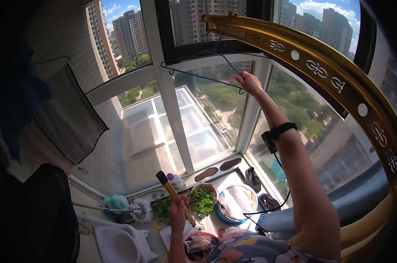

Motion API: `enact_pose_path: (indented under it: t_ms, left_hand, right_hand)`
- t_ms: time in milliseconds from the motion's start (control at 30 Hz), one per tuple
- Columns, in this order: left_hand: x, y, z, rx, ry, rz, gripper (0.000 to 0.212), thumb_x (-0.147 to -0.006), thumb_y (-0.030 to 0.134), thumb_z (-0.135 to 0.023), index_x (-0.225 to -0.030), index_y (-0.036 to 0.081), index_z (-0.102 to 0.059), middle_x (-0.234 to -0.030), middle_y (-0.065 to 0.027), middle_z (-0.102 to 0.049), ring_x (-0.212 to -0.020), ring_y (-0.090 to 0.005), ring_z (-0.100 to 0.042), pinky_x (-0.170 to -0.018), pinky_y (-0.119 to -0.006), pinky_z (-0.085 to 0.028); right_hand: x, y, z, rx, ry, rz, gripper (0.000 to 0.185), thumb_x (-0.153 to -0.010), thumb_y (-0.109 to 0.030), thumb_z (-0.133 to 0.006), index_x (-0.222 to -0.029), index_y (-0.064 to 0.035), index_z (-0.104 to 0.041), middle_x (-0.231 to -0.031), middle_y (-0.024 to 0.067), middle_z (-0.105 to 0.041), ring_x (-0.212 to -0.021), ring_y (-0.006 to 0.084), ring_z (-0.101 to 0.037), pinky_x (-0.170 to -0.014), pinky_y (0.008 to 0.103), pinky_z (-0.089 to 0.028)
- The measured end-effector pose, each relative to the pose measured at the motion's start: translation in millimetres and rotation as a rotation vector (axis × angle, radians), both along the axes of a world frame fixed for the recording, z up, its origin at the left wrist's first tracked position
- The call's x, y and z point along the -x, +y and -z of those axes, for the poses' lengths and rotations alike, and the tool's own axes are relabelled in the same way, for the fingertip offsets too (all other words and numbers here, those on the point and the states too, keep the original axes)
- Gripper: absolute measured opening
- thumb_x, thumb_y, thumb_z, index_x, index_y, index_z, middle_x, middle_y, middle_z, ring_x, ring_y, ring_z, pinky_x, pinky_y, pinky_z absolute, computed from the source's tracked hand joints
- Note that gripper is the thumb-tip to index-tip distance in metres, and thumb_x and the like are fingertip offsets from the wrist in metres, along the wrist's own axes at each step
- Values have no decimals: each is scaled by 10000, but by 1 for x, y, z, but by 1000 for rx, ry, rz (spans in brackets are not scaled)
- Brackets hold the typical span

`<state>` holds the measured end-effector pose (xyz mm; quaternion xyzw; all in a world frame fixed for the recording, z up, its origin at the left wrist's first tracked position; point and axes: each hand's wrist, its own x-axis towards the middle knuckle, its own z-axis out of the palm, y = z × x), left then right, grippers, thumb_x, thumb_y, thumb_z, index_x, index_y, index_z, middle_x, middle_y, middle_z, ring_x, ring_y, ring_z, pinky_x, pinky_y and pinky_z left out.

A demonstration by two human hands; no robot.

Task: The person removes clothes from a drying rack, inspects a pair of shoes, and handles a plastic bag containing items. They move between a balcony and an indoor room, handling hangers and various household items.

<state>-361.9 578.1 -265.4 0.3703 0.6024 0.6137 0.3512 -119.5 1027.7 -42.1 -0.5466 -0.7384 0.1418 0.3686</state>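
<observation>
My right hand [250,83] is raised at the upper right, its fingers closed on one side of a dark blue wire clothes hanger [200,76]. The hanger's hook rises to the near end of a gold clothes rail [283,49] with cut-out patterns; I cannot tell if it hangs from it. Low in the view, my left hand [177,213] grips a gold-coloured pole [171,190] with a black end cap, tilted up to the left. Beneath the pole are a potted green plant [202,201] and a pink basin [214,235] of small things.
Large windows surround the corner. On the ledge stand a blue-rimmed basin of cloth [237,202], shoe insoles [230,163], dark shoes [253,179] and a white bottle [176,181]. A scrub brush [141,210] and white plastic stool [118,245] are lower left; grey cloth [72,115] hangs left.
</observation>
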Motion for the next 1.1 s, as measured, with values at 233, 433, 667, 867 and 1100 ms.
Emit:
enact_pose_path:
  t_ms: [233, 433, 667, 867, 1100]
  left_hand:
    - [6, -8, 1, 19, -27, -41, 175, -984, 98, -475, -1064, 8, -601, -968, -56, -657, -857, -129, -629, -787, -266, -480]
    - [10, -17, 10, -43, -113, -37, 173, -993, 125, -484, -1064, 15, -598, -972, -68, -657, -888, -133, -620, -794, -282, -485]
    - [13, -43, 17, 16, -76, -41, 210, -1000, 144, -479, -1118, 17, -597, -1000, -65, -676, -891, -120, -622, -817, -274, -475]
    - [21, -70, 27, -68, -140, -181, 230, -1008, 142, -471, -1159, 16, -592, -793, -7, -581, -729, -70, -521, -691, -220, -442]
    - [31, -118, 52, 79, -496, -386, 278, -1012, 207, -488, -1213, 32, -567, -770, 0, -553, -645, -61, -458, -598, -203, -393]
  right_hand:
    - [28, -14, 23, -71, 523, -201, 195, -959, -205, -547, -900, -65, -670, -655, -5, -517, -571, 83, -500, -496, 248, -456]
    - [60, -45, 17, 212, 963, -447, 197, -993, -167, -480, -877, -37, -571, -604, -59, -349, -481, 42, -293, -415, 240, -195]
    - [56, -66, 31, 431, 1279, -475, 207, -1021, -219, -450, -999, -26, -520, -640, -47, -342, -478, 52, -269, -403, 227, -198]
    - [54, -196, 163, 632, 1002, -385, 193, -996, -209, -494, -1010, -36, -578, -593, -67, -336, -462, 24, -282, -380, 209, -184]
    - [31, -392, 316, 839, 301, -280, 246, -928, -199, -538, -927, -21, -709, -650, 29, -589, -541, 101, -526, -513, 254, -417]
